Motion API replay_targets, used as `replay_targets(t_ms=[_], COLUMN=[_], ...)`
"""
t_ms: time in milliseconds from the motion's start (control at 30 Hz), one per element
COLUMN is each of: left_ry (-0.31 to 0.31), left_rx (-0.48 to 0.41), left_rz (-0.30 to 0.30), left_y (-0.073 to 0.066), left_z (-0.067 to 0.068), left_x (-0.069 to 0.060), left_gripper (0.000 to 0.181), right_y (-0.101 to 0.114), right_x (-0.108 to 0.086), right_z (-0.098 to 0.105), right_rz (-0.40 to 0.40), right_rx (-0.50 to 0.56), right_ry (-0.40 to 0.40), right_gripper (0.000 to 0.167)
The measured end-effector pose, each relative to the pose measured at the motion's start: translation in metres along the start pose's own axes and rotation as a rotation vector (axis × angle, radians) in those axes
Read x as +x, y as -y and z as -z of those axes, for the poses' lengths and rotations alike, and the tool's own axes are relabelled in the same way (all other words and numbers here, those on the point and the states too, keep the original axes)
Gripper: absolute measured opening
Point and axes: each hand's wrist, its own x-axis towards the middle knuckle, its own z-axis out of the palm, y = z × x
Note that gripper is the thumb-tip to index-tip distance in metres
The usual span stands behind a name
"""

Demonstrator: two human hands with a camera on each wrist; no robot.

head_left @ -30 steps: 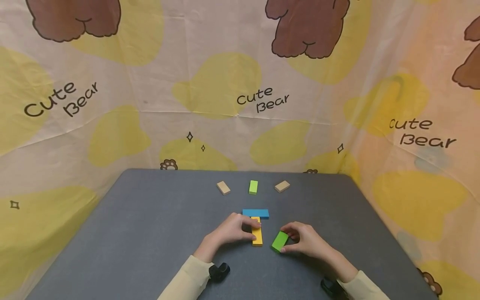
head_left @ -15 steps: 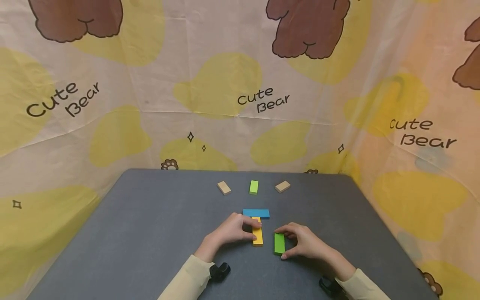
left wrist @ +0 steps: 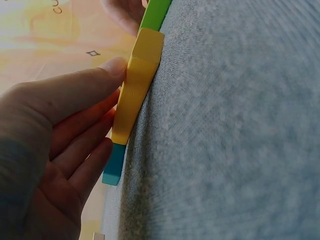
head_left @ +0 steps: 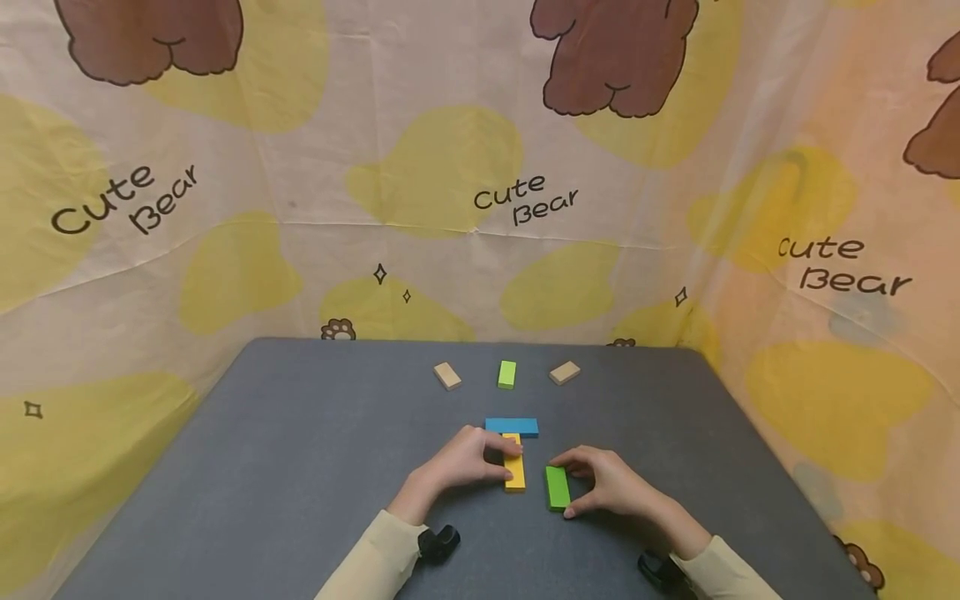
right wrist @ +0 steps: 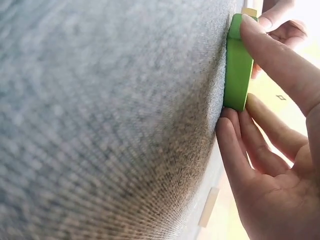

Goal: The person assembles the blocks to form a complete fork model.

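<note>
In the head view a yellow block (head_left: pixel 515 471) lies lengthwise on the table, its far end against a blue block (head_left: pixel 512 427) that lies crosswise. My left hand (head_left: pixel 472 456) holds the yellow block, thumb and fingertips on it. To the right, a green block (head_left: pixel 557 489) stands apart from the yellow one, slightly tilted from parallel. With thumb at the near end and fingers at the far end, my right hand (head_left: pixel 611 483) grips that green block. The right wrist view shows the thumb (right wrist: pixel 252 27) on one end of the green block and fingertips by the other.
Farther back on the grey table (head_left: pixel 337 417) lie a tan block (head_left: pixel 447 376), a light green block (head_left: pixel 507 374) and another tan block (head_left: pixel 565 372). A patterned cloth (head_left: pixel 427 175) hangs behind the table and along its sides.
My right hand has turned the green block from a slant to nearly parallel with the yellow block, shifting it slightly left. The left hand and yellow block have stayed in place.
</note>
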Motion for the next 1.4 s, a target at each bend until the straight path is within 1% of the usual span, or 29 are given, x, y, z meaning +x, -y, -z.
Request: replay_targets(t_ms=[200, 533, 767, 1167, 1400], left_ry=[-0.001, 0.011, 0.008, -0.001, -0.006], left_rx=[-0.001, -0.027, -0.020, -0.010, -0.022], left_rz=[0.005, 0.035, 0.011, 0.011, 0.003], left_y=[0.000, -0.003, -0.002, 0.001, 0.001], left_z=[0.001, 0.001, 0.001, -0.001, -0.001], left_x=[0.000, -0.001, -0.001, -0.001, 0.000], left_gripper=[0.037, 0.036, 0.036, 0.037, 0.037], right_y=[0.000, 0.003, 0.004, 0.008, 0.011], right_x=[0.000, 0.001, 0.000, -0.002, -0.004], right_z=[0.001, 0.002, 0.002, 0.004, 0.006], right_rz=[0.009, -0.033, -0.025, -0.024, 0.008], right_rx=[0.028, 0.016, -0.001, -0.018, -0.004], right_ry=[-0.020, 0.001, -0.005, -0.031, -0.043], right_gripper=[0.064, 0.062, 0.062, 0.063, 0.063])
